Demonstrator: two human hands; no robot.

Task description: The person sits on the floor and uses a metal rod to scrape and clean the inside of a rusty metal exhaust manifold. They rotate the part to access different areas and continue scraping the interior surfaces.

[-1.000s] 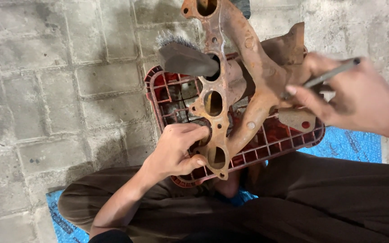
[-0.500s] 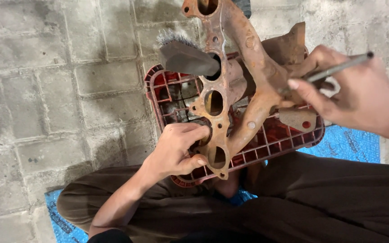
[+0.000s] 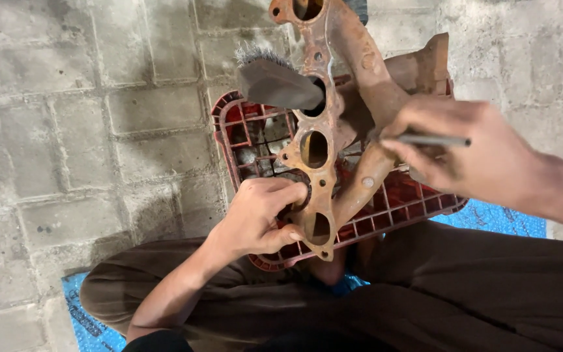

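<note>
- The manifold [image 3: 333, 130], rusty cast metal with oval ports along a flat flange, stands tilted on a red crate [image 3: 242, 140] in front of the person's knees.
- The left hand [image 3: 255, 218] is closed around the flange's lower end, fingers hooked into a port.
- The right hand [image 3: 470, 153] pinches a thin grey metal tool [image 3: 434, 139] against a runner.
- To work well, I judge: brace the flange firmly, keep tool strokes short and angled along the curved, pitted surface.
- A wire brush [image 3: 275, 78], bristles up, rests in an upper port.
- Below: rough grey paving [image 3: 66, 130].
</note>
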